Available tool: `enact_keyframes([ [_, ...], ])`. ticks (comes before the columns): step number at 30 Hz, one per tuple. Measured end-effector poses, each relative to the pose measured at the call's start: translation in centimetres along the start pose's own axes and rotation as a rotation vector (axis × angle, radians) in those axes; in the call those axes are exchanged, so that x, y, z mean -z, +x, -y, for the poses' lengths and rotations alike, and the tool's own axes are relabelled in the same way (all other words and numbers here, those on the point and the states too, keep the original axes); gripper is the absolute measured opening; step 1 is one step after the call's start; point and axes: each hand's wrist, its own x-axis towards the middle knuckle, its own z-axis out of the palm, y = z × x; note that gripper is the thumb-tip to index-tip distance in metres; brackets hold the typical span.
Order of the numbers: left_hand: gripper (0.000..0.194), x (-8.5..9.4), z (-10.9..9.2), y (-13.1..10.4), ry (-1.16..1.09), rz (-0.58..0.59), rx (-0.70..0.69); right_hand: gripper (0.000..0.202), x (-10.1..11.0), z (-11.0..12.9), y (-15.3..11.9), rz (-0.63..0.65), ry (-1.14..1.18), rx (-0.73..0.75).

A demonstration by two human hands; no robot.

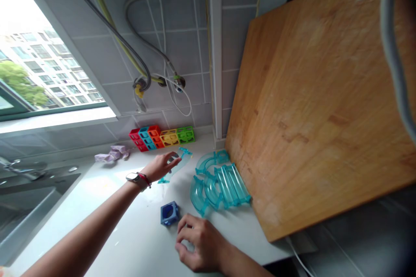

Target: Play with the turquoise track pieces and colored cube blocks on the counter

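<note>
My left hand (pixel 164 166), with a watch and a red band at the wrist, has its fingers closed on a see-through teal curved track piece (pixel 181 163) above the white counter. The hand covers part of that piece. My right hand (pixel 203 242) is half curled with a gap between thumb and fingers, and nothing shows in it. Just beyond its fingertips sits a dark blue square block (pixel 169 213) with a round hole. More teal pieces lie to the right: curved ones (pixel 198 194) and straight tubes (pixel 232 186) side by side.
Red, blue, orange, yellow and green blocks (pixel 162 137) line the wall. Crumpled purple items (pixel 113 153) lie left of them, near the sink (pixel 32 212). A large wooden board (pixel 318 104) leans at the right. Hoses (pixel 110 17) hang on the tiled wall.
</note>
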Motion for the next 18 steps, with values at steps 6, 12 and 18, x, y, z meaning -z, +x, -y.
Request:
enact_keyframes([
  [6, 0.061, -0.3, 0.9, 2.6, 0.301, 0.026, -0.105, 0.011, -0.2, -0.2, 0.0, 0.006, -0.003, -0.019],
  [12, 0.064, 0.5, 0.3, 3.1, 0.3, 0.053, -0.143, 0.012, -0.7, -0.7, -0.3, 0.05, -0.047, -0.023],
  [18, 0.06, 1.8, -0.4, 2.4, 0.221, 0.05, -0.155, 0.011, -0.9, -0.8, -0.3, 0.068, -0.072, -0.018],
])
